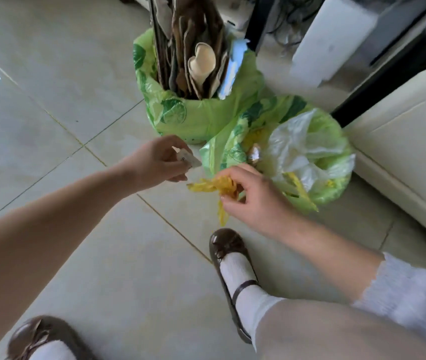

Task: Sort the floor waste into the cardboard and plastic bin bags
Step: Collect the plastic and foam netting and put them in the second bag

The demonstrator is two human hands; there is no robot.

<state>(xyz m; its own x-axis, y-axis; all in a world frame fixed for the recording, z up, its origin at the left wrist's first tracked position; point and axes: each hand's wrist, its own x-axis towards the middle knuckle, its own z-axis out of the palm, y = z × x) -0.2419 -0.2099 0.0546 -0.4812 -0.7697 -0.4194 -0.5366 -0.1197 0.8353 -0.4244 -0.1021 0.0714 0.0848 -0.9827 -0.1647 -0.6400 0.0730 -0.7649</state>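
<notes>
Two green bin bags stand on the tiled floor. The far bag (pixel 180 120) is stuffed with upright cardboard pieces (pixel 193 42). The nearer bag (pixel 336 141) on the right holds clear and yellow plastic film. My left hand (pixel 154 165) pinches a small pale cardboard scrap (pixel 188 158) between the two bags' near sides. My right hand (pixel 248 196) grips a crumpled yellow plastic wrapper (pixel 214 185) just left of the plastic bag's rim, with a strip of it hanging down.
A cream sofa (pixel 401 157) sits right of the plastic bag, with a black table leg (pixel 388 74) behind it. My brown shoes (pixel 230 255) stand on the tiles below the hands. Bare floor tiles (pixel 51 105) stretch to the left.
</notes>
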